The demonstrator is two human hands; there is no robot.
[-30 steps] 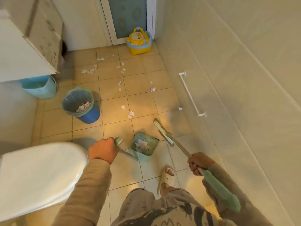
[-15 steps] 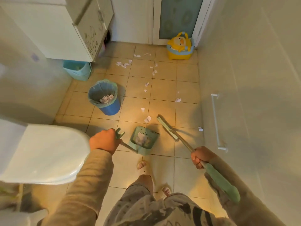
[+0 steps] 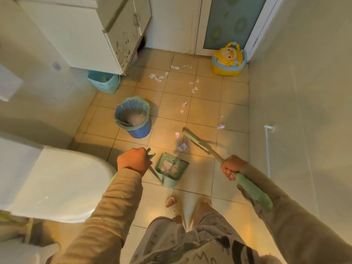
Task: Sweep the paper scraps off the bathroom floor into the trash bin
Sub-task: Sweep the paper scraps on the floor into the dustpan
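On the beige tiled bathroom floor [image 3: 205, 111], sweeping resumes with the green plastic dustpan [image 3: 170, 169] part-loaded.

The view has swung left; left hand [image 3: 133, 161] grips the dustpan handle, right hand [image 3: 231, 166] the green broom [image 3: 196, 142], now nearer a white paper scrap [image 3: 182, 147]; more scraps lie beyond; the blue lined trash bin [image 3: 133, 117] waits nearby.

Tiled floor [image 3: 205, 109] w/ paper scraps [image 3: 159, 76], trash bin [image 3: 133, 117], dustpan [image 3: 170, 169], potty [image 3: 228, 60].

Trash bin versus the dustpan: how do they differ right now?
The trash bin is round, blue and bag-lined, standing free near the toilet; the dustpan is flat, green and held by its handle in the left hand. The trash bin lies farther from the person's feet, the dustpan just ahead of them. Both hold paper scraps.
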